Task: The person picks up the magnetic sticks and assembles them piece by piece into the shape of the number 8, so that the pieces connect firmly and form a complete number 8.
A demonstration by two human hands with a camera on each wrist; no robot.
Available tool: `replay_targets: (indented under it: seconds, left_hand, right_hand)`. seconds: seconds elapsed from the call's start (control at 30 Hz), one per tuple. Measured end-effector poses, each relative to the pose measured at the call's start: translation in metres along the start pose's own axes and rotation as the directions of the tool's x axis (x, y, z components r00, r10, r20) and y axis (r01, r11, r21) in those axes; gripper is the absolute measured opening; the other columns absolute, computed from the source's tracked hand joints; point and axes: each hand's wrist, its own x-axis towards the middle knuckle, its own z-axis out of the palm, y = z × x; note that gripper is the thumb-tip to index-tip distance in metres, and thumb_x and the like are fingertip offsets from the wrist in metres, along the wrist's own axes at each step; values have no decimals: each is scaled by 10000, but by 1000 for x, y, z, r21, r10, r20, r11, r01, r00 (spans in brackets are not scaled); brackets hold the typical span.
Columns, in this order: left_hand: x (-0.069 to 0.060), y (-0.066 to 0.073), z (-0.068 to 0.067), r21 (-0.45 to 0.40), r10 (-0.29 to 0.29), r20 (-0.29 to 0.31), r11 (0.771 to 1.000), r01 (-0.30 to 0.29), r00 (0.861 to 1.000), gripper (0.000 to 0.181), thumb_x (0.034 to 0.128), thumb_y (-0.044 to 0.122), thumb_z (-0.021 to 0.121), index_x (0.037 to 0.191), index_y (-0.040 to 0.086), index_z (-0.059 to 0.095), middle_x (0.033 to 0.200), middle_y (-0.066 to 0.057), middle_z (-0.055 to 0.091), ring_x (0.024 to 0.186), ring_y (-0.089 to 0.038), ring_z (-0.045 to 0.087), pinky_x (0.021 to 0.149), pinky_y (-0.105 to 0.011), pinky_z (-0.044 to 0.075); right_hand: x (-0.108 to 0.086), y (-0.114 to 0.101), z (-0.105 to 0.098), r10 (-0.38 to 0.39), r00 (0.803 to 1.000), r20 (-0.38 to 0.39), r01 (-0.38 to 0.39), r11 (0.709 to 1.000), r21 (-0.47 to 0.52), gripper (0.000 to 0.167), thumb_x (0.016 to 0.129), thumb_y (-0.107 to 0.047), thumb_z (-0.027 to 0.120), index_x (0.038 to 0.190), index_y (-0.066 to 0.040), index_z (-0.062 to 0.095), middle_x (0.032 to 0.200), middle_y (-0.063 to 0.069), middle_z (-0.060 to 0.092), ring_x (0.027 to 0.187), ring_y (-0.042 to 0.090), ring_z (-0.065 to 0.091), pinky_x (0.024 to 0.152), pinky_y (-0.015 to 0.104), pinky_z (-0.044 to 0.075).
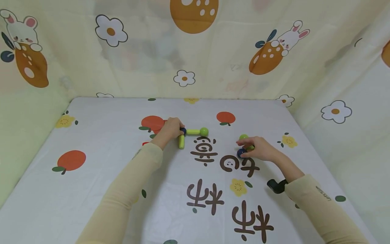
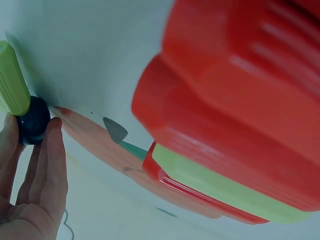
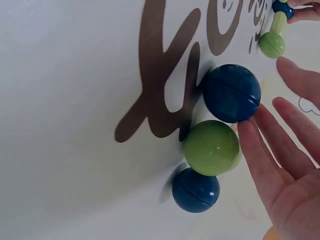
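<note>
My left hand (image 1: 171, 128) pinches a dark blue ball (image 2: 34, 121) between thumb and fingertips. Light green rods (image 1: 193, 131) stick out from that ball, one rightward with a green ball (image 1: 204, 131) on its end, another toward the front. Farther right, my right hand (image 1: 259, 148) reaches over a second dark blue ball (image 3: 231, 93), fingers loosely extended, with fingertips at its side. Beside it in the right wrist view are a green ball (image 3: 212, 148) and another blue ball (image 3: 195, 190). Whether these join is hidden.
Large red ridged pieces (image 2: 240, 100) and a light green piece (image 2: 225, 182) lie close to the left wrist camera. A black object (image 1: 276, 186) shows by my right wrist. The printed tablecloth (image 1: 100, 189) meets a patterned curtain (image 1: 146, 67) behind.
</note>
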Motion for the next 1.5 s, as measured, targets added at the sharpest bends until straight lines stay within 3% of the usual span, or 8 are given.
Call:
replay_targets:
  seconds: [0.27,0.43,0.57,1.2,1.5]
  left_hand:
    - [0,-1,1,-14,-11,1,1000,11,1000,380,850,125,652,1222,82,588,1202,-97,585,1075,-210,498,880,-295,436]
    - [-1,-1,2,-22,-9,0,1000,9,1000,379,851,122,650,1222,77,587,1202,-99,585,1061,-206,507,868,-288,444]
    - [-2,0,1,-29,-12,-2,1000,12,1000,370,856,115,643,1220,72,591,1194,-106,584,1049,-210,505,863,-287,450]
    - [-2,2,0,-29,-27,13,999,27,1000,367,859,111,638,1220,68,590,1199,-110,571,1054,-214,477,865,-295,444]
    - [-2,3,-1,-16,-27,4,999,27,1000,362,861,119,638,1217,71,595,1197,-104,578,1056,-206,495,860,-287,445]
  right_hand:
    - [1,3,7,23,999,-39,-22,999,33,391,751,55,688,1128,79,586,1066,226,595,904,311,590,738,340,518]
    - [4,3,16,41,996,-82,-42,999,-5,307,754,27,697,1053,52,633,932,158,621,812,255,578,662,279,517]
    - [7,-1,21,32,995,-96,-32,999,-5,294,759,-2,703,1043,41,639,922,142,621,818,258,597,649,283,519]
    - [36,-15,36,69,997,-38,-64,990,124,317,757,-140,742,1039,-30,647,982,87,638,874,221,593,704,284,483]
    - [49,-28,46,35,999,-10,-33,986,165,325,760,-142,735,1043,-15,642,970,84,638,866,208,595,720,284,501]
